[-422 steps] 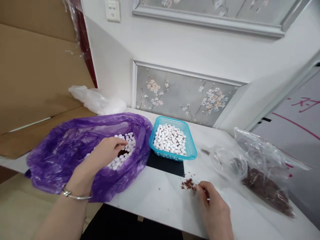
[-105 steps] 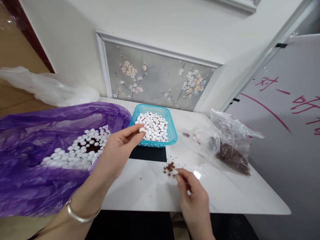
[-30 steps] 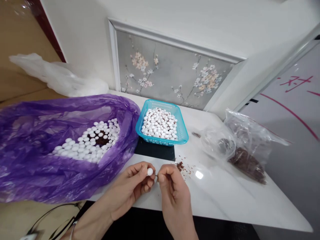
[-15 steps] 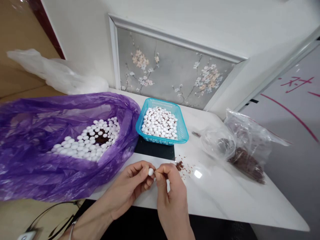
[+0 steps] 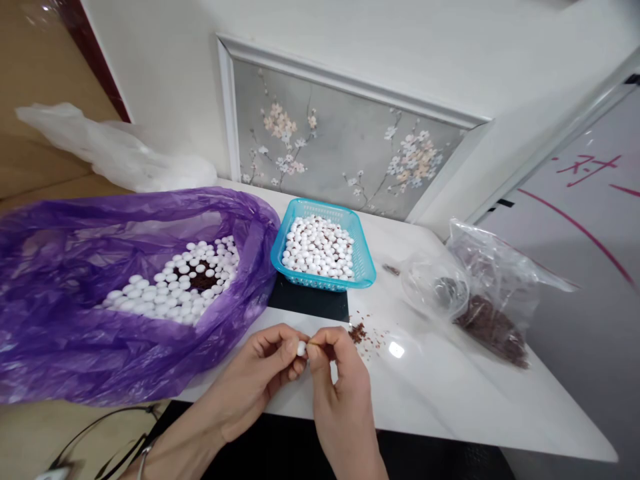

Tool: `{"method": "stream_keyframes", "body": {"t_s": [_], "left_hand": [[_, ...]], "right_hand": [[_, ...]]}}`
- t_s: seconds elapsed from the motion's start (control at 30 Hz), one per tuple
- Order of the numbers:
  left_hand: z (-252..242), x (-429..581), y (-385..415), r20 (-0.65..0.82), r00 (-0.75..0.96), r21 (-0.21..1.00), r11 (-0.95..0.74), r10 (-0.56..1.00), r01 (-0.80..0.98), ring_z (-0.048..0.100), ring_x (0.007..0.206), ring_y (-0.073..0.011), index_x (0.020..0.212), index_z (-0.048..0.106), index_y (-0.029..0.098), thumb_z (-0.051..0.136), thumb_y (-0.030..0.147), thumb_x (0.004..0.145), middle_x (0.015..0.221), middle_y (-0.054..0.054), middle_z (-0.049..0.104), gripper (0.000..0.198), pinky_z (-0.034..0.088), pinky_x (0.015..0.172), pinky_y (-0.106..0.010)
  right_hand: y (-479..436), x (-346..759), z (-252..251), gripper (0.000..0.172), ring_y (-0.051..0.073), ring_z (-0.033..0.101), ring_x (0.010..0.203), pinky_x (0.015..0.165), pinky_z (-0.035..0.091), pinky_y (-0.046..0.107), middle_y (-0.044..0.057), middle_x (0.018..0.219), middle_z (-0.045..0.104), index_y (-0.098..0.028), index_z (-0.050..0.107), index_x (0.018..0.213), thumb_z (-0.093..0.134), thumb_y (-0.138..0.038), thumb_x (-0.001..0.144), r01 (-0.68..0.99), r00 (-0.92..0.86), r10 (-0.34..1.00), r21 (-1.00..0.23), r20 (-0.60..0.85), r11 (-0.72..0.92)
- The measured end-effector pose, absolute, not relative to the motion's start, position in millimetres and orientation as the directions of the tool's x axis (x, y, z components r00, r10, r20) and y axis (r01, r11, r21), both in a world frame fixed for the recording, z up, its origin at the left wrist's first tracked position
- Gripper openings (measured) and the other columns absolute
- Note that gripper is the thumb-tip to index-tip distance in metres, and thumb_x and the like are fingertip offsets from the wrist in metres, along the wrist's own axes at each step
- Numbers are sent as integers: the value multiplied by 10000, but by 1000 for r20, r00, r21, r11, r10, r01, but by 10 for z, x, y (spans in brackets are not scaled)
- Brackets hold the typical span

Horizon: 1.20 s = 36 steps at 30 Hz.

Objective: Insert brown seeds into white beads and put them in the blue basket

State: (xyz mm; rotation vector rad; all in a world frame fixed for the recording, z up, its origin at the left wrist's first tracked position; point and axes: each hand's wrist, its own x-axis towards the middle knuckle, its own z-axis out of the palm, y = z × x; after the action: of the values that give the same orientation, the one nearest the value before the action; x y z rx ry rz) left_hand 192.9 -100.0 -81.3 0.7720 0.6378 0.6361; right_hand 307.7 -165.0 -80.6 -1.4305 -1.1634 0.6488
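Observation:
My left hand [image 5: 260, 377] pinches a small white bead [image 5: 301, 348] between thumb and fingers, low over the white table [image 5: 450, 393]. My right hand [image 5: 337, 387] meets it from the right, its thumb and forefinger pinched on a thin pin-like piece [image 5: 313, 344] whose tip touches the bead. A purple plastic bag [image 5: 75, 333] at the left lies open with many white beads inside. A turquoise basket [image 5: 367, 270] behind my hands is full of white beads.
A small heap of reddish-brown bits [image 5: 359, 332] lies on the table just right of my hands. A clear bag [image 5: 487, 297] with more brown bits sits at the right. A white plastic bag [image 5: 115, 157] rests behind the purple one. A board with red writing [image 5: 585, 220] leans at the right.
My left hand carried a white bead from near the basket down to the table front. My right hand left the brown heap and closed in on the bead; over the last second the gap shut.

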Motion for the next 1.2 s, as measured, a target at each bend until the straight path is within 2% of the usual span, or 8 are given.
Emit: {"method": "stream_keyframes", "body": {"t_s": [0.2, 0.5, 0.77, 0.87, 0.97, 1.07, 1.2], "left_hand": [[-842, 1931, -993, -264, 637, 800, 534, 724, -274, 468, 643, -79, 743, 688, 140, 694, 311, 806, 685, 8, 571, 183, 406, 659, -180], [-866, 1912, -994, -245, 638, 834, 494, 730, -245, 467, 693, -91, 762, 694, 136, 677, 303, 823, 737, -4, 591, 179, 411, 696, -195], [-831, 1949, -973, -220, 607, 860, 445, 763, -248, 468, 655, -76, 753, 717, 135, 695, 273, 809, 692, 7, 590, 151, 416, 645, -157], [-821, 1957, -983, -239, 614, 826, 490, 752, -279, 500, 670, -73, 796, 724, 138, 693, 288, 811, 726, -1, 603, 154, 444, 658, -148], [-803, 1954, -998, -301, 603, 755, 571, 738, -321, 563, 726, -77, 867, 726, 185, 729, 261, 779, 787, 2, 632, 116, 483, 714, -155], [-778, 1943, -996, -324, 582, 739, 584, 746, -337, 587, 731, -73, 848, 735, 185, 754, 273, 751, 821, -2, 650, 132, 501, 730, -149], [-767, 1939, -984, -306, 558, 760, 551, 771, -345, 595, 761, -79, 859, 756, 176, 807, 275, 685, 872, -14, 667, 206, 496, 744, -135]], "right_hand": [[-1643, 3100, -833, 81, 120, 520, 727, 687, 449, 241, -31, 806, 512, -234, 483, 889, 443, -269, 950, 225, 378, 911, -971, 166, 83], [-1628, 3120, -836, 19, 122, 532, 727, 682, 463, 229, -30, 795, 520, -232, 516, 906, 500, -241, 904, 220, 393, 908, -974, 142, 57], [-1568, 3152, -798, 20, 109, 493, 692, 651, 441, 208, -47, 762, 486, -236, 504, 900, 519, -230, 890, 180, 355, 930, -983, 100, 38], [-1560, 3156, -821, 49, 105, 501, 693, 653, 446, 205, -46, 766, 493, -236, 513, 906, 535, -279, 897, 91, 371, 923, -993, 103, 74], [-1600, 3185, -875, 134, 99, 494, 642, 632, 449, 206, -46, 735, 497, -238, 521, 948, 459, -356, 946, 17, 459, 879, -991, 128, 135], [-1677, 3245, -964, 185, 100, 480, 594, 597, 436, 207, -48, 690, 491, -236, 533, 973, 423, -385, 964, 68, 491, 855, -986, 165, 151], [-1776, 3304, -1084, 195, 127, 522, 676, 616, 433, 224, -1, 803, 569, -231, 564, 1003, 455, -382, 949, 212, 451, 880, -976, 148, 56]]}}
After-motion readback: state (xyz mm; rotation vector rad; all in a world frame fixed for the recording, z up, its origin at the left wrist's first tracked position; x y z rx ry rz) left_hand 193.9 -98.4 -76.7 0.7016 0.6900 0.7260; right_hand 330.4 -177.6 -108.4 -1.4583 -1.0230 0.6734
